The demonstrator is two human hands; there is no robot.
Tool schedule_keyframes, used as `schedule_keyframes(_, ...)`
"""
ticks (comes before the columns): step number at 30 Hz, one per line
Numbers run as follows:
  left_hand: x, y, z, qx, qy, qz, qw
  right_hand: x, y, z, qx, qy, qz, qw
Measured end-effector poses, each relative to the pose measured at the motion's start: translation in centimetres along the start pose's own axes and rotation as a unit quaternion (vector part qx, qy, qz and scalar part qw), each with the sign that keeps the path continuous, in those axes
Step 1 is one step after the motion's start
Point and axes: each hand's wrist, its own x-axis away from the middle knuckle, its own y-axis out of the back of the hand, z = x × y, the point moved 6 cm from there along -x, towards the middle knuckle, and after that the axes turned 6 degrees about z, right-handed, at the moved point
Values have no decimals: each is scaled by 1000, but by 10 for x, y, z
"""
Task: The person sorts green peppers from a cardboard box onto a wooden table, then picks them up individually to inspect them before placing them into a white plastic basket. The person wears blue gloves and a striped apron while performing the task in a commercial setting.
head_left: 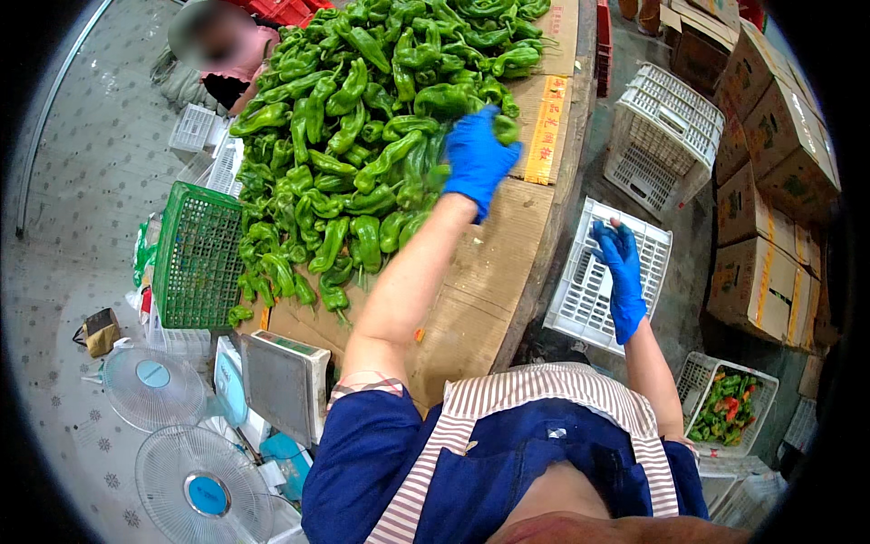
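My left hand [478, 163], in a blue glove, is at the right edge of a big heap of green peppers [362, 145] on the table. Its fingers and thumb close around a green pepper [506, 130]. Some peppers just left of this hand are smeared by motion. Away from the table to the right, my right hand [622, 276], also blue-gloved, is over a white plastic crate [580, 313]. Its fingers are stretched out and apart, with nothing seen in them; one fingertip shows bare through the glove.
Flattened cardboard [480, 281] covers the table. A green crate [195, 254], a scale [283, 381] and fans [207, 494] stand left. To the right are another white crate [666, 131], stacked cartons [770, 208] and a crate [693, 385] of mixed peppers. Another person [237, 45] is at the far left.
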Motion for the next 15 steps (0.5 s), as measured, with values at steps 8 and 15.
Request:
schedule_keyframes(8,46,-64,-144,138,-84,117,980,-11,-3,29,127,160,-29,978)
schedule_keyframes(15,92,-143,-207,207,-58,358,908,64,125,-44,-322,-67,-94,940)
